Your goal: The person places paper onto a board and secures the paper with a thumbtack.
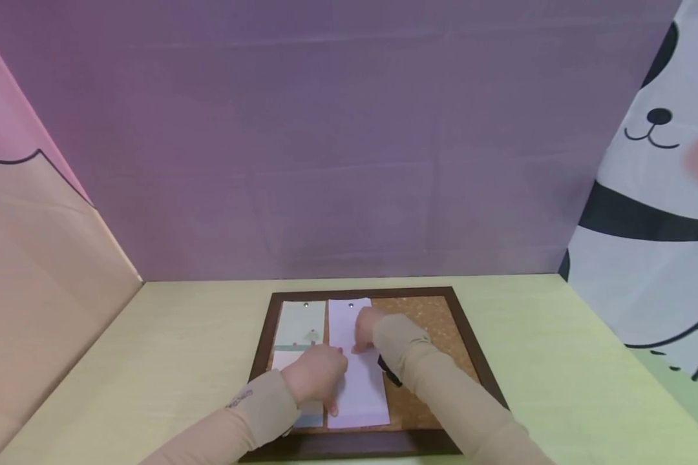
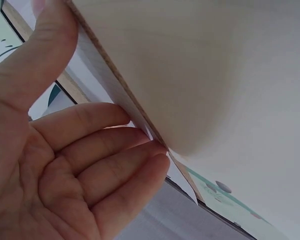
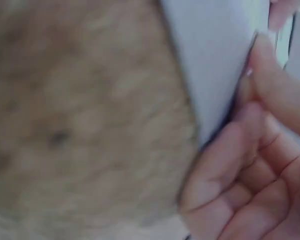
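Observation:
A pale lilac paper strip [image 1: 357, 387] lies on a framed corkboard [image 1: 415, 403], with a silver pin [image 1: 351, 305] near its top edge. My left hand [image 1: 320, 371] is on the strip's left side, thumb down towards its lower end. In the left wrist view its fingers [image 2: 115, 172] are loosely extended, tips at the paper's edge. Higher up, my right hand [image 1: 368, 328] rests at the strip's right side. Its fingers [image 3: 215, 170] are curled against the paper, thumb close to them; I cannot tell whether they pinch something small.
Left of the lilac strip, a whitish sheet with a green tree print [image 1: 299, 323] is on the board under another silver pin [image 1: 306, 305]. Dark wooden framing [image 1: 262, 342] borders the corkboard. A pale yellow table [image 1: 558, 361] extends around it, with a purple cloth backdrop [image 1: 349, 161] behind.

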